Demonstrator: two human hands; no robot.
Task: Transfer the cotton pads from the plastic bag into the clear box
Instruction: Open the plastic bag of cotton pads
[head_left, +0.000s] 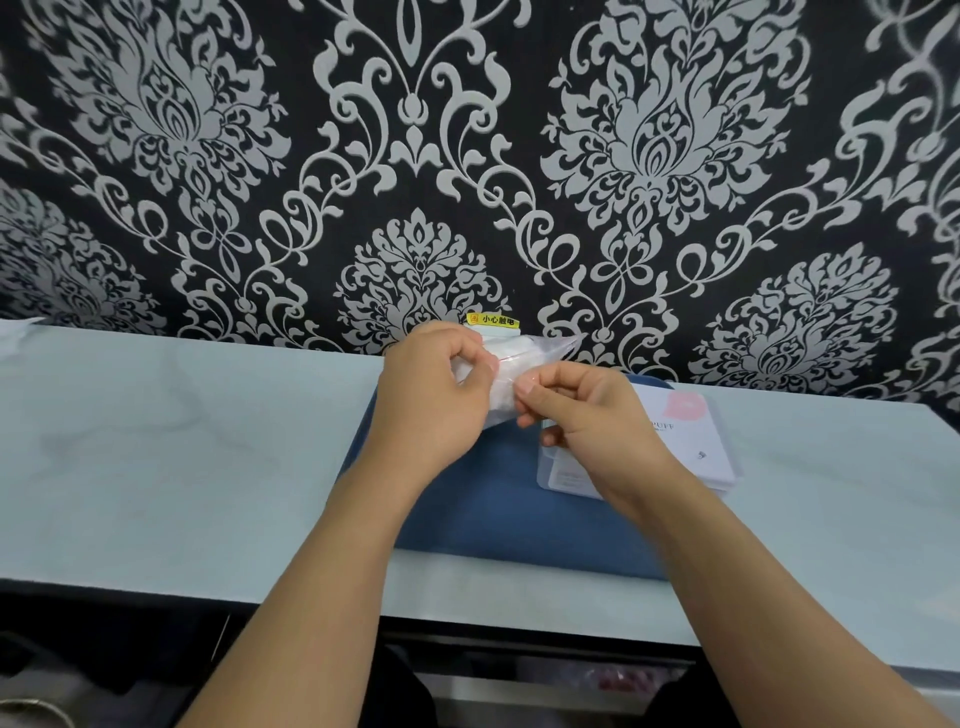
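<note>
A clear plastic bag (524, 353) with white cotton pads inside is held up above the blue mat (483, 499). My left hand (434, 395) grips the bag's left side with curled fingers. My right hand (587, 410) pinches the bag's edge between thumb and fingers. The clear box (691, 441), with a white label and a pink lips print, lies flat on the mat to the right, partly hidden behind my right hand. Its lid looks closed.
The pale countertop (182, 457) runs left to right with a dark patterned wall (415, 156) right behind it. A yellow warning sticker (493, 320) sits on the wall just behind the bag. The counter's front edge drops to dark shelving below.
</note>
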